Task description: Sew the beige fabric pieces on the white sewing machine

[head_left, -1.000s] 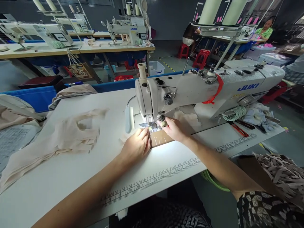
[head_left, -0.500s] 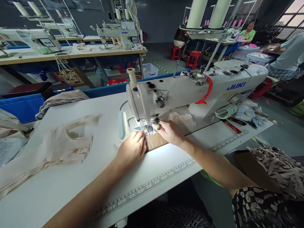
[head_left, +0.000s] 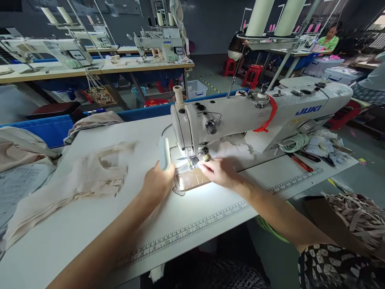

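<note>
The sewing machine stands on a white table, its lamp lighting the presser foot. My right hand is just right of the foot, thumb and fingers pinched together beside a small beige knob; what they grip is too small to make out. My left hand is curled left of the foot, partly behind the lower end of a pale blue and white handle-shaped piece; anything in its fingers is hidden. A shiny brown plate lies between the hands, and a small dark-edged scrap touches its left corner.
Beige fabric pieces lie on the left of the table. Red-handled snips, a coiled pale green cord and scraps sit at the right. A ruler strip runs along the front edge. Two thread cones rise behind.
My left hand has drawn back leftward from the presser foot to the handle-shaped piece, uncovering the brown plate's left end. My right hand stays by the foot. The view has shifted slightly left.
</note>
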Tool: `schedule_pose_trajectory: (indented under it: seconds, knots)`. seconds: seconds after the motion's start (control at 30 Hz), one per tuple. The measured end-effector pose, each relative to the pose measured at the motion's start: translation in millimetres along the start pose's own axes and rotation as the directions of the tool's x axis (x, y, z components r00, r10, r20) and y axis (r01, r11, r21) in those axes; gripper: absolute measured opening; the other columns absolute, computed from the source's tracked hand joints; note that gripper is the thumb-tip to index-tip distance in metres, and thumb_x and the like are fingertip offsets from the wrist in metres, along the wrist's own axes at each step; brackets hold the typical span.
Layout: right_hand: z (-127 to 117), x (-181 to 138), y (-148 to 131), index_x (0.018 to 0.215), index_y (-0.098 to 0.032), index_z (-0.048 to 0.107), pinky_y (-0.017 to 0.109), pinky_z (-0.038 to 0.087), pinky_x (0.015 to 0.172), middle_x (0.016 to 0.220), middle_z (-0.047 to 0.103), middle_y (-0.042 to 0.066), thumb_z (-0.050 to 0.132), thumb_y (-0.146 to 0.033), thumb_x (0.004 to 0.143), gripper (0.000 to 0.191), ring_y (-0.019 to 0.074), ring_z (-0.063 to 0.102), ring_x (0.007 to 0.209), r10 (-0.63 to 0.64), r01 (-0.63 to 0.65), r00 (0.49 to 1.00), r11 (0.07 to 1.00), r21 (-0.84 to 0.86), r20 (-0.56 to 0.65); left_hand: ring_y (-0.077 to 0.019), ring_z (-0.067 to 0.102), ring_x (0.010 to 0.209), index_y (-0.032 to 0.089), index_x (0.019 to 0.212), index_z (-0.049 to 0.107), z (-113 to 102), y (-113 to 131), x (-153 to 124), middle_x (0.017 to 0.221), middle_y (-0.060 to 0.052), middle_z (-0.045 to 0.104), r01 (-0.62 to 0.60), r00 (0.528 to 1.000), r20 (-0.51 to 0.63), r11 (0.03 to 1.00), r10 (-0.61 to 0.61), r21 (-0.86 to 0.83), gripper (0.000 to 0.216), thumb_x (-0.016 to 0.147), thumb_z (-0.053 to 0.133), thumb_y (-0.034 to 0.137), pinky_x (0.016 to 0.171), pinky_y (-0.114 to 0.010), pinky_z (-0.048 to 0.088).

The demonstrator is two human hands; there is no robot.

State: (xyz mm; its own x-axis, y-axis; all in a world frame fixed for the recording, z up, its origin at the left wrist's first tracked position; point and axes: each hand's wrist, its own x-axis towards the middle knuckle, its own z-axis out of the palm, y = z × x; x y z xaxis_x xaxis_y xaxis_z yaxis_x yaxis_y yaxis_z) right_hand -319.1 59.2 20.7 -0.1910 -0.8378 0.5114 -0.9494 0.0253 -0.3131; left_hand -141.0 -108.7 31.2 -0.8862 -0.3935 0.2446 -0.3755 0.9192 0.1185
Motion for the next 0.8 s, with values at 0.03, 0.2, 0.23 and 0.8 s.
schedule_pose_trajectory:
  seconds: [0.03,0.2,0.23,0.8]
  knots:
    - [1.0,-0.2,-5.3,0.09,-0.018,0.069,0.028,0.04,0.066,0.074,0.067,0.0,0.053,-0.017,0.098,0.018,0.0138,0.057,0.065,-0.006,0.004,0.999,0.999,0.044,0.038,-0.0194,0.043,0.051,0.018,0.077,0.061,-5.9,-2.7,-0.4,0.073,-0.008,0.057,0.052,0.997,0.065,0.998,-0.051,-0.02,0.032,0.095,0.036,0.026,0.049,-0.032,0.027]
    - [3.5,0.6,-30.5,0.099,-0.021,0.064,0.029,0.05,0.069,0.097,0.067,0.002,0.071,-0.035,0.092,0.018,0.0166,0.064,0.081,0.081,-0.105,0.969,0.99,0.091,0.235,-0.0168,0.046,0.057,0.02,0.066,0.062,-39.1,-5.8,-7.9,0.06,0.0,0.053,0.222,0.948,0.312,0.822,-0.057,-0.524,0.039,0.088,0.048,0.05,0.057,-0.028,0.034]
    - [4.1,1.2,-33.4,0.096,-0.021,0.063,0.03,0.05,0.067,0.097,0.066,0.002,0.075,-0.042,0.089,0.026,0.0173,0.064,0.079,0.106,-0.129,0.964,0.988,0.08,0.245,-0.017,0.048,0.059,0.02,0.065,0.063,-44.2,-3.3,-11.1,0.061,0.0,0.054,0.257,0.939,0.341,0.759,-0.049,-0.598,0.042,0.087,0.05,0.054,0.058,-0.028,0.035]
    - [4.1,-2.7,-40.2,0.124,-0.017,0.053,0.029,0.05,0.068,0.091,0.065,-0.001,0.064,-0.015,0.088,0.037,0.0124,0.06,0.067,0.025,-0.054,0.996,0.935,0.351,0.087,-0.0201,0.066,0.065,0.019,0.093,0.056,-60.6,12.7,-64.2,0.088,-0.009,0.073,0.422,0.904,0.348,0.383,-0.249,-0.822,0.047,0.092,0.055,0.066,0.06,-0.032,0.053]
